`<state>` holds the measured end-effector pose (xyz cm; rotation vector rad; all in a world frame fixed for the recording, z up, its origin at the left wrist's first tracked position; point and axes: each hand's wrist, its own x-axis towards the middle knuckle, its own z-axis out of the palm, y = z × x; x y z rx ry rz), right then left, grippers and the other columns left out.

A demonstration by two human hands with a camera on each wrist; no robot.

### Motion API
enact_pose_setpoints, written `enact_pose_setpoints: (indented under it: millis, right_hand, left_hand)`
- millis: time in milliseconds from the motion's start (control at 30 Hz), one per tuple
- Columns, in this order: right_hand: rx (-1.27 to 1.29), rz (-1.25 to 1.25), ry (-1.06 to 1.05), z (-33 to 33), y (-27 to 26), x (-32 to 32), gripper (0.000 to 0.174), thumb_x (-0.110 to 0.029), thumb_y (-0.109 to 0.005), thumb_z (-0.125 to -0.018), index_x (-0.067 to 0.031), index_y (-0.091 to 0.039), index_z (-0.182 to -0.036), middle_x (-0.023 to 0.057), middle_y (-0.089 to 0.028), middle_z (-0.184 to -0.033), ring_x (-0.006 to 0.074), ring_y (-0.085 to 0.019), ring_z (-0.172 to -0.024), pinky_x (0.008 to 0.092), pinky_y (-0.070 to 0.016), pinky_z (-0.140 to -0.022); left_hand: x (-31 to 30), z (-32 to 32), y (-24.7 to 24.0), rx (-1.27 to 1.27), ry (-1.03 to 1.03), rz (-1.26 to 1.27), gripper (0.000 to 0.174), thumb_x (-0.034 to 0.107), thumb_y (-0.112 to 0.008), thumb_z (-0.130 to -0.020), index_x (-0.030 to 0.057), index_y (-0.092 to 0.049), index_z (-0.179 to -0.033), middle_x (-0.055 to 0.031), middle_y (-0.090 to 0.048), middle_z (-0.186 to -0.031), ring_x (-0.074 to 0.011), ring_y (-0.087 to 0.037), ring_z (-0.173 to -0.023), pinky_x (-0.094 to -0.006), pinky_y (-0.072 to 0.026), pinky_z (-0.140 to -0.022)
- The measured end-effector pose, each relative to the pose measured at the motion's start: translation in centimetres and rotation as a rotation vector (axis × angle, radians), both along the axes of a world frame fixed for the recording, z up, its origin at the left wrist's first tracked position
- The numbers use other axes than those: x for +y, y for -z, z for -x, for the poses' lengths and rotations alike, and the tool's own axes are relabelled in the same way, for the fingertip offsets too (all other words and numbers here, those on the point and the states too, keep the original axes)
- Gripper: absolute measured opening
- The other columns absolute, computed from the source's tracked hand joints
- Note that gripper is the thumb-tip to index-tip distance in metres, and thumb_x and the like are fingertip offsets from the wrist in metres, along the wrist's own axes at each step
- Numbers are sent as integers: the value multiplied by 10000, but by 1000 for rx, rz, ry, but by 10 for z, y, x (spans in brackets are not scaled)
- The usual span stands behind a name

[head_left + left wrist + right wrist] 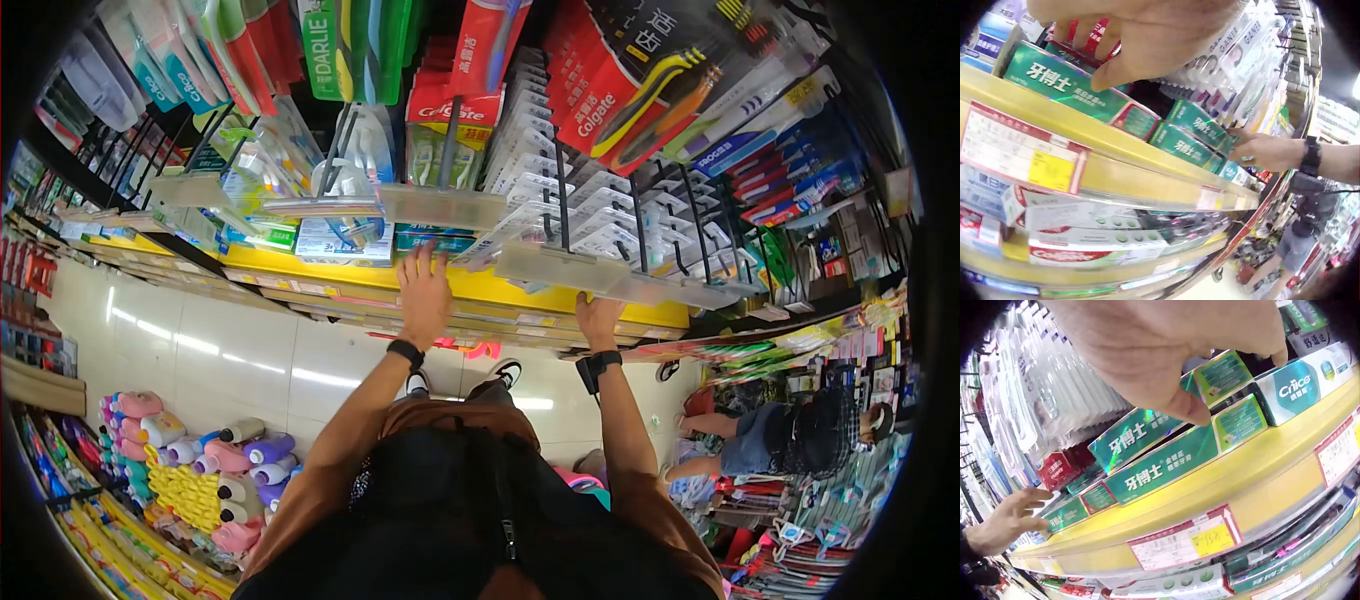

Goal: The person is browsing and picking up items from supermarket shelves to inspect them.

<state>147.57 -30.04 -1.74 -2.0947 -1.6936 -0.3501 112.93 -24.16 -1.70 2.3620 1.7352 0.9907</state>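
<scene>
My left hand (425, 298) reaches over the yellow shelf edge, its fingers extended. Its thumb overlaps the top of a green toothpaste box (1054, 78) in the left wrist view, with red packaging (1094, 37) behind the fingers. Farther along the shelf, my right hand (600, 318) holds the upper of two stacked green toothpaste boxes (1132, 440), thumb across its front and fingers reaching over behind. The lower toothpaste box (1166, 465) lies flat along the shelf front. A white and teal Cnice box (1300, 384) sits close beside the right hand.
Toothbrush packs (610, 215) hang on hooks above the shelf, with clear plastic label holders (570, 268) jutting out at their ends. Price tags (1185, 540) line the yellow edge. More toothpaste boxes (1094, 247) lie one shelf below. Another person (790, 440) is in the aisle at right.
</scene>
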Motion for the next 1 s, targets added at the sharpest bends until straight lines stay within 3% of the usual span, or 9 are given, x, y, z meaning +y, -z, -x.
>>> enact_pose_setpoints:
  millis: [233, 333, 400, 500, 533, 633, 700, 833, 1000]
  right_hand:
    - [-82, 308, -57, -56, 26, 21, 362, -206, -711, -945, -29, -721, -1260, 202, -734, -1250, 471, -644, -1165, 567, -442, -1117]
    - [215, 15, -137, -58, 31, 12, 342, -158, -728, -946, -14, -710, -1255, 224, -723, -1254, 486, -624, -1172, 553, -449, -1090]
    - [438, -163, -171, -49, 25, 1, 367, -126, -790, -913, 9, -697, -1241, 242, -721, -1217, 493, -616, -1153, 539, -447, -1077]
    - [303, -109, -69, -3, -15, -34, 449, -118, -863, -854, 24, -685, -1241, 250, -719, -1199, 477, -617, -1179, 516, -461, -1073]
    - [436, 86, 18, 0, -19, -45, 474, -129, -887, -839, 13, -678, -1240, 219, -731, -1187, 419, -655, -1164, 468, -498, -1046]
    - [715, 23, -11, 19, -24, -72, 446, -108, -896, -815, -32, -698, -1207, 166, -735, -1135, 334, -692, -1051, 420, -526, -971]
    - [779, -4, 14, 30, -23, -87, 451, -58, -893, -803, -27, -692, -1207, 158, -734, -1134, 331, -692, -1053, 417, -529, -969]
    - [820, 16, -46, 57, -54, -105, 442, 15, -881, -799, -39, -686, -1192, 141, -732, -1144, 325, -697, -1072, 407, -536, -966]
    - [716, -76, -263, 73, -91, -107, 417, 107, -826, -801, -38, -686, -1165, 147, -734, -1179, 331, -703, -1117, 405, -540, -988]
  left_hand:
    - [-58, -38, -12, -324, 169, 244, 475, 11, -708, -811, 40, -665, -1283, -189, -554, -1409, -416, -506, -1307, -563, -392, -1104]
    - [-55, -44, -14, -325, 280, 277, 449, -12, -704, -800, 32, -679, -1247, -204, -558, -1386, -417, -517, -1283, -555, -418, -1079]
    - [-47, -46, -16, -380, 304, 317, 529, -28, -693, -803, 9, -635, -1328, -231, -556, -1374, -438, -521, -1266, -545, -437, -1083]
    - [-42, -55, -22, -426, 305, 272, 650, -42, -686, -807, -15, -545, -1440, -262, -549, -1383, -491, -519, -1237, -557, -450, -1087]
    - [-40, -57, -18, -423, 317, 278, 650, -42, -686, -807, -15, -545, -1440, -262, -549, -1383, -491, -519, -1237, -557, -450, -1087]
    - [-35, -64, -11, -456, 360, 363, 742, -29, -710, -818, -31, -457, -1515, -288, -532, -1423, -529, -510, -1251, -571, -442, -1114]
    - [-38, -65, -17, -487, 364, 532, 770, 23, -776, -827, -38, -442, -1518, -299, -537, -1448, -520, -505, -1318, -571, -432, -1139]
    - [-42, -53, -23, -583, 482, 465, 757, 55, -821, -832, -2, -497, -1514, -273, -545, -1468, -471, -522, -1362, -523, -448, -1155]
    - [-55, -27, -34, -566, 479, 548, 620, 10, -814, -829, 77, -659, -1427, -180, -573, -1416, -388, -610, -1234, -430, -517, -1069]
